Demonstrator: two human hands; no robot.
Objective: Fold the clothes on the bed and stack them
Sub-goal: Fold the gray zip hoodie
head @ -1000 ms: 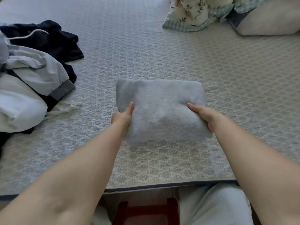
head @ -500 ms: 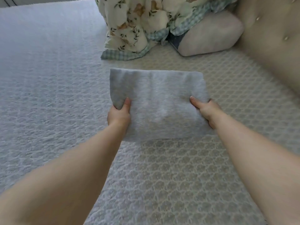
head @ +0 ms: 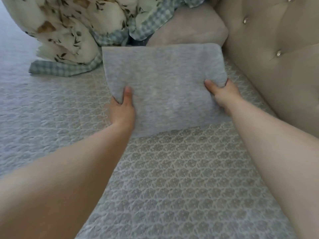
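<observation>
Here, a bed [head: 172, 178] under a quilted, lattice-patterned cover fills the view, its right edge meeting a tufted beige headboard [head: 269, 57]. Near that far right corner lie a bunched floral quilt [head: 72, 31] with checked trim and, beside it, a pale pillow [head: 189, 30] against the headboard. A folded grey garment [head: 164, 83] is held just in front of the pillow, near the headboard edge; whether it touches the cover cannot be told. The left hand [head: 122, 109] grips its near left side, thumb on top, fingers clamped beneath. The right hand [head: 222, 94] grips its right side likewise, thumb pressed into the cloth.
</observation>
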